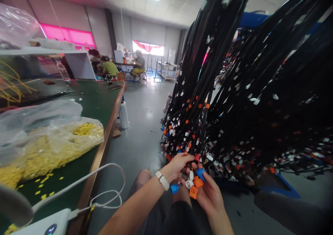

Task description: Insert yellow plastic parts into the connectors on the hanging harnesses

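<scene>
My right hand (211,197), palm up and fingers curled, holds a bunch of plastic wire connectors. In that bunch are a blue connector (201,174) by the fingertips, an orange connector (193,192) and a white connector (189,183). From the left, my left hand (177,166) reaches in with bent fingers, a white watch (161,180) on its wrist. Its index fingertip meets a red connector (197,157); its thumb is mostly hidden. Below my left hand hangs another blue connector (174,188). Black cable harnesses (192,89) hang just beyond both hands.
A green-topped table (104,93) on the left bears a clear bag (65,138) of small yellow pieces. A white cable (114,165) loops over its edge from a white device (44,224). A blue rack (288,190) stands right. People (139,63) sit at far tables.
</scene>
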The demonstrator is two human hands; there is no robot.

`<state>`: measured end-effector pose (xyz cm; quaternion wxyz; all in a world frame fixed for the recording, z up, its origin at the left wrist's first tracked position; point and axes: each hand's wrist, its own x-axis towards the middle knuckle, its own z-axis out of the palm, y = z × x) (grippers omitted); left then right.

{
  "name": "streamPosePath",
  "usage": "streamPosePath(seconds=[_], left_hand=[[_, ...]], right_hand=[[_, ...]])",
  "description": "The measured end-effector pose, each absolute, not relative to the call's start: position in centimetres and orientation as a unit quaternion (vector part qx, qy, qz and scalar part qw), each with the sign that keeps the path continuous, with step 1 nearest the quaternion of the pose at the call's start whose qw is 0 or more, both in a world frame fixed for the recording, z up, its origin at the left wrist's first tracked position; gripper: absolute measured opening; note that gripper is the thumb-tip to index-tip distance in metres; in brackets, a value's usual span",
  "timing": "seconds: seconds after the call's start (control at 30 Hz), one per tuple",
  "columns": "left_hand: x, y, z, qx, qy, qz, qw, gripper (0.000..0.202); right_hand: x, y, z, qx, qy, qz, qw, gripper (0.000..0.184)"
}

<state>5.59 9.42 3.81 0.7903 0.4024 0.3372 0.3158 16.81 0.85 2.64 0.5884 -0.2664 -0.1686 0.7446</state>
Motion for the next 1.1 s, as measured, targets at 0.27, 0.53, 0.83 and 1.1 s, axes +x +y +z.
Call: streamPosePath(seconds=[0.27,0.53,0.83,1.1], left_hand=[[5.6,9.4,3.4,0.427,0.357,0.331,0.762,0.027],[2.8,7.0,2.0,0.425,0.300,0.209,0.828,0.057],[1.4,4.7,3.0,0.510,0.337,0.332,0.718,0.059],[1.9,4.7,2.6,0.516,0.323,0.372,0.701,0.030]], right_hand=[[17.0,0.7,3.1,-0.261,-0.193,0.742,0.587,0.025],[17.8,0.8,2.6,-0.264,-0.209,0.709,0.620,0.025],[17.4,1.2,2.3,-0.276,-0.204,0.706,0.619,0.031],[17.6,1.4,2.9,-0.266,-0.159,0.737,0.600,0.021]])
